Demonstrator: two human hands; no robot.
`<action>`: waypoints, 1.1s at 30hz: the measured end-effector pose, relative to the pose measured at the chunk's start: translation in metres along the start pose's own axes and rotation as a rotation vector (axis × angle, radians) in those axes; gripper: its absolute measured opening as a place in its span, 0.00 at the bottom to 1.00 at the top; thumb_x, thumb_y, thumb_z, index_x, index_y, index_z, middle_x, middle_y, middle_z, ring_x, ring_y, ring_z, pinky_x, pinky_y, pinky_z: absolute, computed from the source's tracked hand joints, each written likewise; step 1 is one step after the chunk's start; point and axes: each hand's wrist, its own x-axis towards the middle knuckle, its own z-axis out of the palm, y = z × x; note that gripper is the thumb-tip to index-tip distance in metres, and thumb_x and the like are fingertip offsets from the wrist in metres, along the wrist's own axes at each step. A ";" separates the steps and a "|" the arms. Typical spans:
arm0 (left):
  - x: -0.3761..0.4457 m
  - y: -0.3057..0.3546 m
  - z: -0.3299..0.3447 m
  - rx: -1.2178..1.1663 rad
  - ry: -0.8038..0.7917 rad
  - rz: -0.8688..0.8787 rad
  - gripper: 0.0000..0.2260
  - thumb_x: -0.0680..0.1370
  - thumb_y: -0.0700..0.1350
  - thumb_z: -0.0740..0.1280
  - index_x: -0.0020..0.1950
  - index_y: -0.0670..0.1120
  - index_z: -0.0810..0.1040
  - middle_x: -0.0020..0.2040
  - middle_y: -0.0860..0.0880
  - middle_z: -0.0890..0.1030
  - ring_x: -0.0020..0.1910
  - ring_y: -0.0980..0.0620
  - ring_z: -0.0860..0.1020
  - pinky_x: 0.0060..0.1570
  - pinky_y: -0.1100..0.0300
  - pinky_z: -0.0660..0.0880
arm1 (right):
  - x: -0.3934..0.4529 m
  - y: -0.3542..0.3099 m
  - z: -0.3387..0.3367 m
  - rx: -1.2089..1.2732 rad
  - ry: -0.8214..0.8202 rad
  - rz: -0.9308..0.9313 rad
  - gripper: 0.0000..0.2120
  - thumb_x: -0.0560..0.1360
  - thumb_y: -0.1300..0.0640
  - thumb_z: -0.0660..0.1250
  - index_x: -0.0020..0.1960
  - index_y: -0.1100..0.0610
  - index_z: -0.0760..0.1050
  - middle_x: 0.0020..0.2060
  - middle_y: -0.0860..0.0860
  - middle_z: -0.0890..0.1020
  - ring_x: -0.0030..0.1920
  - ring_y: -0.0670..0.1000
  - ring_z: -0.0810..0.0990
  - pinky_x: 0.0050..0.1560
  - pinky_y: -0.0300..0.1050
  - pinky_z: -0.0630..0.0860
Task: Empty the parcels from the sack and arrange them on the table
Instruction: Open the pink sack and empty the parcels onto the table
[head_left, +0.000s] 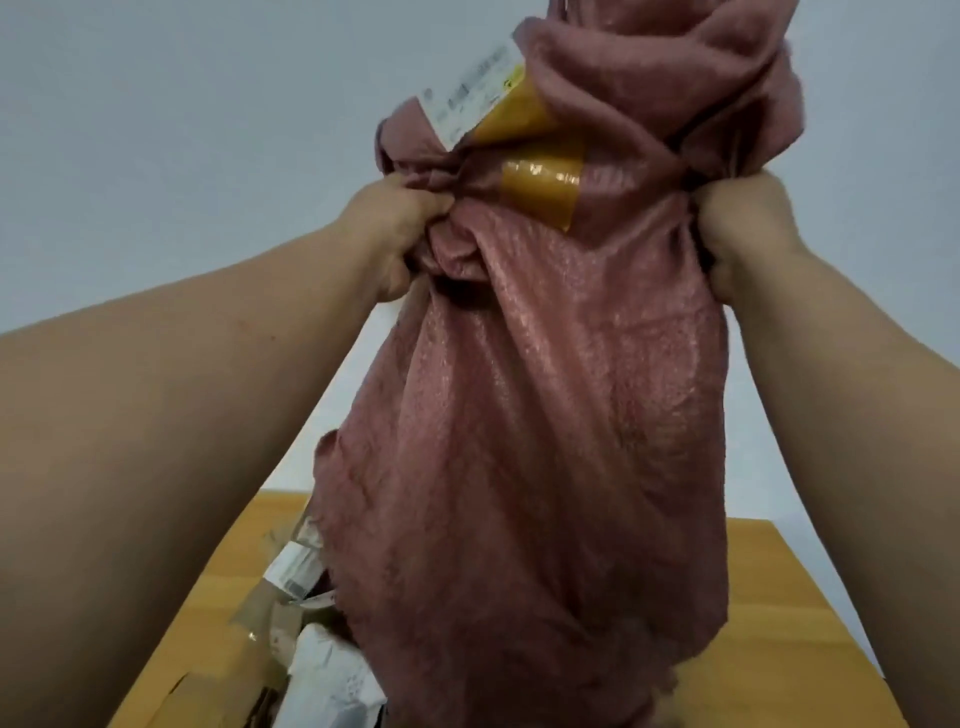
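Note:
A pink woven sack (530, 426) hangs upside down over the wooden table (779, 623), its open end low near the tabletop. My left hand (400, 239) grips a bunch of the sack's fabric on its left side. On the right side my right hand (743, 239) grips another fold at the same height. The sack carries brown tape and a white shipping label (472, 93) near its raised end. Below the sack's mouth at the lower left lie parcels (311, 660): a brown taped one with a white label and a white plastic mailer. Whatever is inside the sack is hidden.
A pale wall fills the background behind the sack. The table's right edge (852, 639) runs diagonally at the lower right, with bare wood showing to the right of the sack.

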 end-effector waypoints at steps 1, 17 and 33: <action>-0.004 -0.008 -0.006 0.059 -0.004 -0.031 0.13 0.79 0.35 0.65 0.60 0.47 0.78 0.46 0.49 0.83 0.41 0.52 0.83 0.44 0.56 0.82 | -0.010 0.009 0.000 -0.015 -0.061 0.042 0.15 0.68 0.62 0.64 0.54 0.59 0.80 0.49 0.56 0.84 0.50 0.58 0.83 0.54 0.63 0.80; -0.022 -0.037 -0.063 0.315 0.060 -0.176 0.05 0.77 0.40 0.69 0.50 0.50 0.79 0.52 0.45 0.83 0.47 0.48 0.82 0.49 0.52 0.80 | -0.034 0.034 0.003 -0.049 -0.262 0.188 0.11 0.75 0.64 0.66 0.56 0.56 0.77 0.51 0.61 0.82 0.49 0.62 0.83 0.55 0.65 0.78; -0.017 -0.002 -0.036 0.434 0.107 0.241 0.04 0.74 0.49 0.67 0.44 0.53 0.81 0.48 0.45 0.84 0.48 0.41 0.83 0.43 0.50 0.80 | -0.029 -0.006 0.014 0.061 -0.126 -0.031 0.19 0.62 0.60 0.63 0.51 0.54 0.80 0.43 0.55 0.85 0.43 0.57 0.85 0.49 0.62 0.82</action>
